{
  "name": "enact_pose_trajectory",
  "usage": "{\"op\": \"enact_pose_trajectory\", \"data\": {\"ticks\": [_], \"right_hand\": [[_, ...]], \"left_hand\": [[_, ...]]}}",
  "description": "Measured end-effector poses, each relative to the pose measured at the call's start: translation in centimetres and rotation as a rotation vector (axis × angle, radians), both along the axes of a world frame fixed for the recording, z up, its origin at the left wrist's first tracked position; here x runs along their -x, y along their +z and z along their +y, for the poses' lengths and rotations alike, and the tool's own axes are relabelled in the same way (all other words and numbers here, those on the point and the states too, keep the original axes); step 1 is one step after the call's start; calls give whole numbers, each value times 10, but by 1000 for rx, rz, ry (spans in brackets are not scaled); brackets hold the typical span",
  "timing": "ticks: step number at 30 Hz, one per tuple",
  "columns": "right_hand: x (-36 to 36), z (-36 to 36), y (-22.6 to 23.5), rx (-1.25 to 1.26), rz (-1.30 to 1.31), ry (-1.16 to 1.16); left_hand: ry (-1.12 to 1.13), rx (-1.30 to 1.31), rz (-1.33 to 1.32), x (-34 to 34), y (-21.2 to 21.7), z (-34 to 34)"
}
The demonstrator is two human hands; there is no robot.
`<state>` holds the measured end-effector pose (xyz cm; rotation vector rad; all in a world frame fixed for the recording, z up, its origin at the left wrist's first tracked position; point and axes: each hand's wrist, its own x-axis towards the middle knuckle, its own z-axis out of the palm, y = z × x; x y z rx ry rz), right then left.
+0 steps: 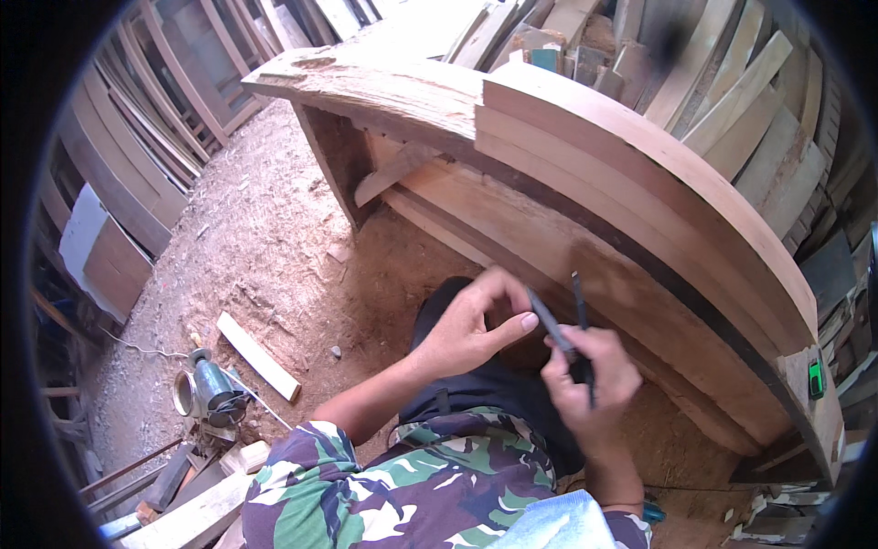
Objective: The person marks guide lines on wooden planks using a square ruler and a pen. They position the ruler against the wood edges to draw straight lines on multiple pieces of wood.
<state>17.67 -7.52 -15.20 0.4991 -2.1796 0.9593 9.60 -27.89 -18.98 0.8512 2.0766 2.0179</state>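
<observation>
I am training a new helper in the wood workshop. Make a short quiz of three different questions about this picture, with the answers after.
1. True or false: the right hand holds two thin dark tools in front of the stacked planks.
2. Multiple choice: what lies on the sawdust floor at the person's left?
A. a power tool with a round metal front
B. a bucket of paint
C. a coiled rope
3. Fill in: the small green object sits on the ____ end of the workbench.

Key
1. True; the left hand pinches the nearer dark tool.
2. A, the power tool, beside a short wood offcut.
3. right
</observation>
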Motion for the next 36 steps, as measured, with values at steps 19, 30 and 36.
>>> {"op": "enact_pose_trajectory", "data": {"ticks": [19,30,36], "right_hand": [[110,35,163,77,-42,-223],[107,40,157,19,-63,-241],[107,43,155,-57,-23,-260]], "left_hand": [[-72,421,835,174,227,7],[-398,351,868,195,226,14],[-490,274,796,192,229,5]]}}
